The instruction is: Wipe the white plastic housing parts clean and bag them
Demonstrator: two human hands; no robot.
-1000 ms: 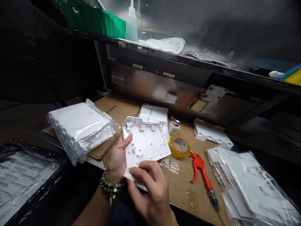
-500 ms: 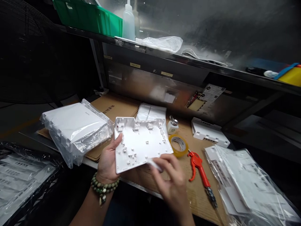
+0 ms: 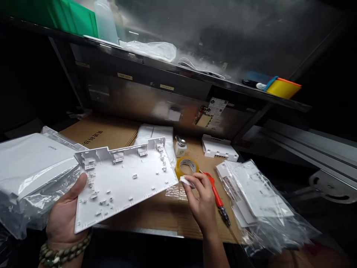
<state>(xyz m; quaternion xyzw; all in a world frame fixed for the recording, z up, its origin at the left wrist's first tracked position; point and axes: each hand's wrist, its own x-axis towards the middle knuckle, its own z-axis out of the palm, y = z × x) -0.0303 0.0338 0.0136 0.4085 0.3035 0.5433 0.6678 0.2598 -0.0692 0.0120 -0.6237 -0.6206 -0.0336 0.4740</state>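
Note:
My left hand (image 3: 67, 208) grips the left edge of a white plastic housing shell (image 3: 125, 186), thumb on its inner face. The shell is tilted, its inside with small posts and clips turned toward me. In my right hand (image 3: 202, 199), a small folded white wipe (image 3: 186, 181) is pinched between thumb and fingers, close to the shell's right corner. Behind that hand lies a roll of yellow tape (image 3: 180, 167). A red air blow gun (image 3: 216, 191) rests just right of it, partly hidden by the fingers.
Bagged white housings (image 3: 30, 160) stand at the left, and more bagged white parts (image 3: 259, 193) lie at the right. A pump bottle (image 3: 180, 148), a white device (image 3: 220, 147) and cardboard sheets (image 3: 111, 128) sit toward the back. Above runs a metal shelf (image 3: 195, 70) holding a green bin (image 3: 55, 16).
The shell has moved left and nearer, and tilted more. My right hand with the wipe has come from the shell's lower edge to its right corner. The camera view has turned right.

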